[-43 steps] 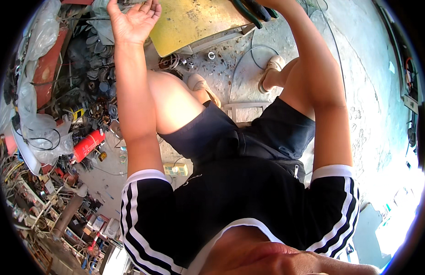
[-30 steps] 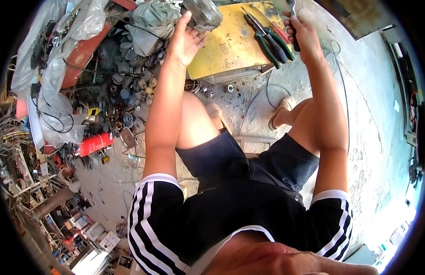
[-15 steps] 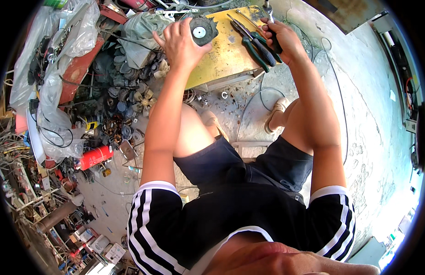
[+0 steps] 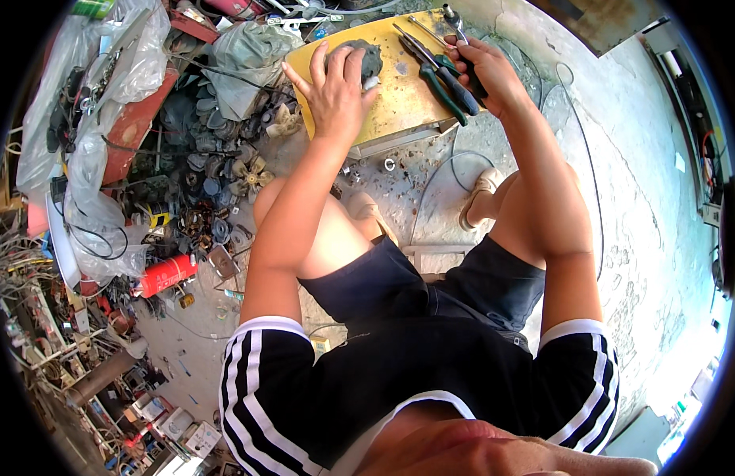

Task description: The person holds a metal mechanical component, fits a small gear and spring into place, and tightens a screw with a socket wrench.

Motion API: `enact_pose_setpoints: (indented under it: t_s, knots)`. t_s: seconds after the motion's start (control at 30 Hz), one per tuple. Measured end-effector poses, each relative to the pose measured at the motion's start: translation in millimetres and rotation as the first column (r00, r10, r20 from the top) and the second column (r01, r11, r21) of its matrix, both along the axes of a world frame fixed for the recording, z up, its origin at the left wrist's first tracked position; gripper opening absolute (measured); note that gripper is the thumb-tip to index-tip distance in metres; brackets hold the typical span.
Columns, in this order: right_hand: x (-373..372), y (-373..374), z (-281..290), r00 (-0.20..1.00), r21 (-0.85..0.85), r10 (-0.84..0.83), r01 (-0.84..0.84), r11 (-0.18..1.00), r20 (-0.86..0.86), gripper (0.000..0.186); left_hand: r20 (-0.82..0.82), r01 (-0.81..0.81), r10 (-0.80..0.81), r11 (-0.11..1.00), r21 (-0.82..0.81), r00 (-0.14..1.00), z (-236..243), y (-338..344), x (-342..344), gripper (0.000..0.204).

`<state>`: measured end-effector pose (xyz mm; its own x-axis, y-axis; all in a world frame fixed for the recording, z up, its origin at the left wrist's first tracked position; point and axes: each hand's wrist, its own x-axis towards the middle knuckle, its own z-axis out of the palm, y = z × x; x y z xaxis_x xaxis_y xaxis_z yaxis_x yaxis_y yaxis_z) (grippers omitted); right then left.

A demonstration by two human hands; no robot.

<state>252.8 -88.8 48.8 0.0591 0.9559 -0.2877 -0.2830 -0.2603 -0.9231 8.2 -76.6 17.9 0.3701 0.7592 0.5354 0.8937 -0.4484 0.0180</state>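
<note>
On the yellow-topped table (image 4: 399, 111), my left hand (image 4: 335, 95) curls over a dark grey, rough-edged round part (image 4: 369, 62). A small pale piece (image 4: 370, 82) shows beside my thumb, and the hand hides much of the part. Farther right, my right hand (image 4: 490, 70) is closed round the dark handle of a ratchet wrench (image 4: 460, 28), its shiny metal head pointing away. Just left of this hand lie pliers (image 4: 443, 91) with dark green handles and another dark-handled tool (image 4: 454, 86). A thin screwdriver-like rod (image 4: 424, 30) rests beyond them.
Heaped metal parts (image 4: 216, 186), plastic bags (image 4: 117, 214) and a red cylinder (image 4: 167, 274) crowd the left side. A dark cable (image 4: 587, 151) runs over the concrete floor at right. Under the table's near edge lies a small white ring (image 4: 389, 164).
My left hand has moved right and turned the round part, so its flat face with the white centre no longer shows. The wrench head in my right hand has tipped slightly left.
</note>
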Motion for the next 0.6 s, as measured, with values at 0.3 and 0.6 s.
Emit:
enact_pose_setpoints:
  t_s: [0.3, 0.6]
  knots:
    - [-3.0, -1.0, -9.1, 0.983, 0.016, -0.001, -0.002, 1.0, 0.182, 0.028, 0.277, 0.021, 0.005, 0.996, -0.09, 0.961, 7.4, -0.9, -22.5, 0.074]
    - [-12.2, -9.2, -25.2, 0.841, 0.148, 0.046, -0.149, 0.978, 0.539, 0.028, 0.316, 0.048, 0.084, 0.919, -0.39, 0.945, 1.7, 9.8, -52.3, 0.081]
